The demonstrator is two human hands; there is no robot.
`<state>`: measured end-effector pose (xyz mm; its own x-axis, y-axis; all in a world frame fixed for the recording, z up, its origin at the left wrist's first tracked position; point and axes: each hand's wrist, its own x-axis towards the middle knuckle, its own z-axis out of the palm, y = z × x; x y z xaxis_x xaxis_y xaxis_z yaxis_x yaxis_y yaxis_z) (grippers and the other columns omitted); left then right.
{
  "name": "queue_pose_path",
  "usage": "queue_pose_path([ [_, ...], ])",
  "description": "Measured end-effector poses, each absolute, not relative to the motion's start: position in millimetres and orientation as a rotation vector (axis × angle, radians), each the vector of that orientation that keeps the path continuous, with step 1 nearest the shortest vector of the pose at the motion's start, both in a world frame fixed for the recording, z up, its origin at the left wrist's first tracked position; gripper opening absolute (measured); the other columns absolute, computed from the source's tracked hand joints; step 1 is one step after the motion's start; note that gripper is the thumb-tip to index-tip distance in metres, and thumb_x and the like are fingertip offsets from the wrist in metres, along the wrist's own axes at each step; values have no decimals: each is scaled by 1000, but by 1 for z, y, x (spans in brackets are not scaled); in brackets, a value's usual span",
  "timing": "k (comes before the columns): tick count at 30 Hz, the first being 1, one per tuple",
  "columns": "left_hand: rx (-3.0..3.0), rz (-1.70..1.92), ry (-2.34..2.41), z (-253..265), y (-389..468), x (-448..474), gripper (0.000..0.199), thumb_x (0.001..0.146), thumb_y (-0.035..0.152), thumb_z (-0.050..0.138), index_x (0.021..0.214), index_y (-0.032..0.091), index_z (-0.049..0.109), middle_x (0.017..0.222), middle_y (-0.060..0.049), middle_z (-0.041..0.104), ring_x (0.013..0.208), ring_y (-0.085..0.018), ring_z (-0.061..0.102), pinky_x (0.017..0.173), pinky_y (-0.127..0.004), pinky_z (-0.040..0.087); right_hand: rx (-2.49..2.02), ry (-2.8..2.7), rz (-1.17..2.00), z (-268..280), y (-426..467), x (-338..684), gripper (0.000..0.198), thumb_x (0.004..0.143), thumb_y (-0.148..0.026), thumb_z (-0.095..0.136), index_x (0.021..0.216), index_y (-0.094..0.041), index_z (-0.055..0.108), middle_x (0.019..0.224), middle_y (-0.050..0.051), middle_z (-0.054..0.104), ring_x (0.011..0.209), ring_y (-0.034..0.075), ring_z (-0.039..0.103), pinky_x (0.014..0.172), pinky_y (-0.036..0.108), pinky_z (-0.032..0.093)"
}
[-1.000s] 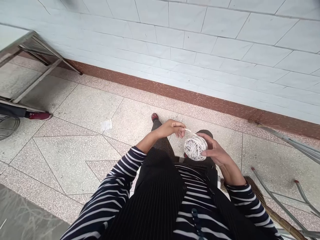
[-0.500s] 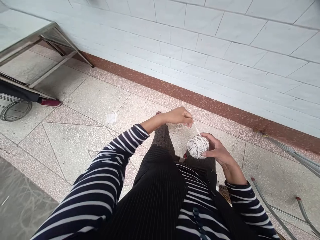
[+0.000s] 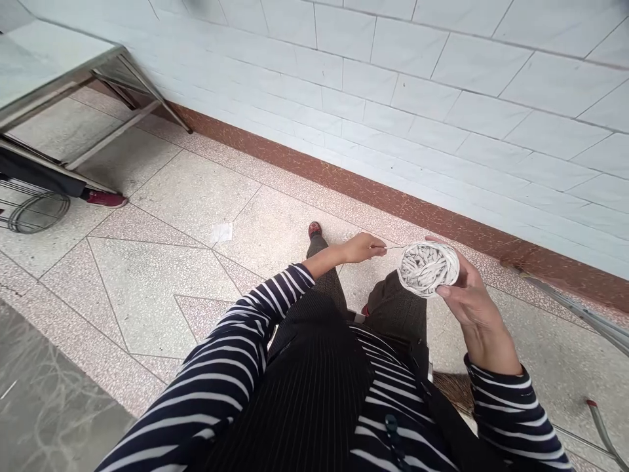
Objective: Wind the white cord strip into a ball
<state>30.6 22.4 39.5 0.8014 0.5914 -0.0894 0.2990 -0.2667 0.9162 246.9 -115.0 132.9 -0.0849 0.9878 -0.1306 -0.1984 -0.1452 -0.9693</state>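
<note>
A ball of white yarn sits in my right hand, its wound end facing up and left. The thumb presses the near side and the fingers reach behind the far side. To the left, my left hand is closed in a pinch on the loose strand. That strand runs short and nearly level from the fingertips to the ball. Both hands are in the air over my knees.
A metal-framed table stands far left, with a wire basket and another person's red shoe below it. White paper lies on the floor. Metal tubing is at the right, and a tiled wall runs ahead.
My right hand has moved right and turned the ball so its end shows. My left hand has dropped lower, and the strand has gone from slanting to nearly level.
</note>
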Motion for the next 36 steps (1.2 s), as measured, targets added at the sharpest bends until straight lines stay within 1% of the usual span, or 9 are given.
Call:
queue_pose_path([
  [3, 1846, 332, 717, 38, 23, 32, 28, 90, 31, 49, 80, 12, 67, 71, 0, 60, 65, -11, 55, 61, -20, 42, -1142, -1076, 1401, 143, -108, 244, 71, 59, -31, 91, 125, -30, 64, 125, 6, 67, 119, 35, 59, 100, 48, 49],
  [9, 1755, 378, 718, 26, 16, 36, 19, 85, 21, 50, 83, 12, 67, 75, 0, 64, 70, -10, 59, 66, -19, 46, -1170, -1111, 1301, 159, -97, 237, 70, 58, -26, 91, 123, -30, 65, 122, 5, 67, 118, 33, 59, 100, 47, 49],
  [16, 1529, 338, 686, 5, 7, 21, 17, 81, 19, 50, 80, 12, 65, 84, -4, 68, 80, -12, 62, 71, -21, 51, -1158, -1045, 1233, 174, -89, 238, 64, 54, -25, 93, 114, -29, 70, 116, 4, 69, 116, 33, 60, 100, 49, 51],
  [20, 1518, 298, 758, -3, 9, 13, 18, 75, 16, 51, 82, 12, 67, 87, -4, 68, 81, -12, 62, 71, -21, 53, -1144, -1044, 1223, 179, -90, 236, 60, 57, -28, 92, 112, -31, 70, 115, 3, 70, 116, 33, 62, 101, 50, 51],
  [23, 1639, 285, 816, -3, 11, 8, 17, 78, 15, 52, 84, 12, 68, 92, -5, 70, 87, -15, 63, 84, -29, 53, -1103, -1072, 1230, 186, -93, 231, 59, 60, -32, 91, 115, -33, 69, 118, 3, 70, 118, 35, 62, 98, 51, 53],
  [26, 1798, 427, 885, 8, 9, 11, 24, 81, 17, 59, 103, 14, 69, 117, -9, 68, 109, -21, 61, 101, -36, 46, -1057, -1083, 1242, 192, -90, 225, 62, 59, -35, 91, 117, -32, 68, 122, 4, 69, 120, 36, 60, 95, 51, 55],
  [29, 1787, 593, 850, 31, 3, 24, 42, 84, 27, 66, 125, 16, 63, 133, -11, 62, 121, -25, 57, 106, -37, 43, -1069, -1067, 1281, 192, -82, 216, 65, 56, -32, 92, 116, -29, 68, 119, 5, 70, 119, 36, 61, 95, 52, 55],
  [33, 1723, 814, 877, 61, 1, 48, 36, 84, 34, 70, 115, 14, 69, 120, -11, 69, 115, -26, 60, 103, -37, 44, -1101, -1063, 1361, 185, -71, 202, 63, 60, -34, 90, 117, -27, 67, 119, 6, 69, 118, 35, 61, 96, 52, 54],
  [36, 1706, 859, 906, 67, 4, 52, 27, 91, 35, 61, 98, 12, 72, 103, -9, 73, 103, -24, 64, 95, -34, 47, -1094, -1083, 1328, 182, -65, 199, 58, 64, -35, 87, 118, -27, 66, 122, 7, 67, 118, 34, 61, 96, 52, 54],
])
